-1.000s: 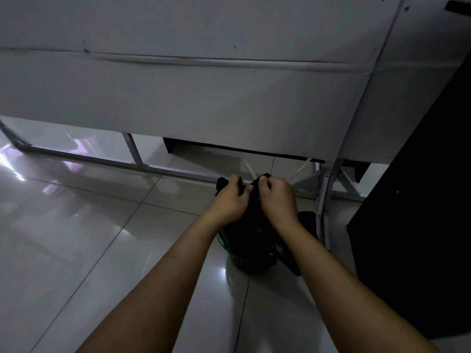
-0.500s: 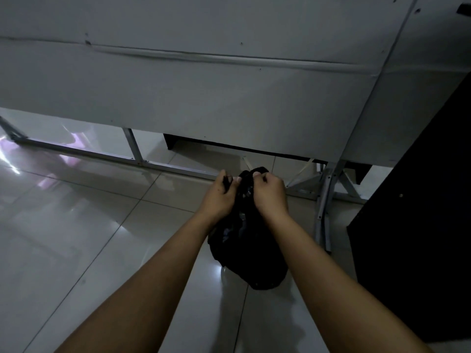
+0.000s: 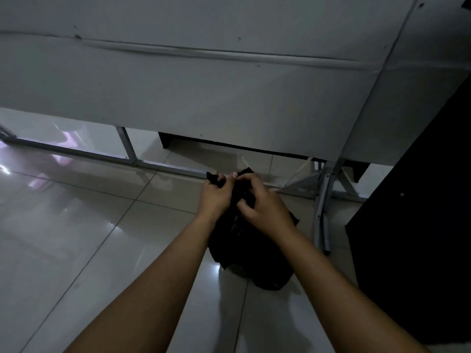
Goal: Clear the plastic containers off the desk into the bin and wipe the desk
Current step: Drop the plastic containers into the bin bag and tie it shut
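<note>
In the head view, both hands are working at the gathered mouth of a black bin bag that is hanging or resting just below them, over the tiled floor. A sliver of what may be the bin is showing under the bag's lower edge, too dark to be sure. No plastic containers and no desk top are showing, so the clearing is probably done and the bag is being tied or lifted; the wiping looks not yet begun.

The left hand is pinching a fold of the bag between thumb and curled fingers. The right hand, touching the left at the fingertips, is gripping the bunched neck with its fingers curled in. Both forearms are reaching forward and down, converging on the bag. Beyond the hands, a grey panel on a metal frame is standing.
</note>
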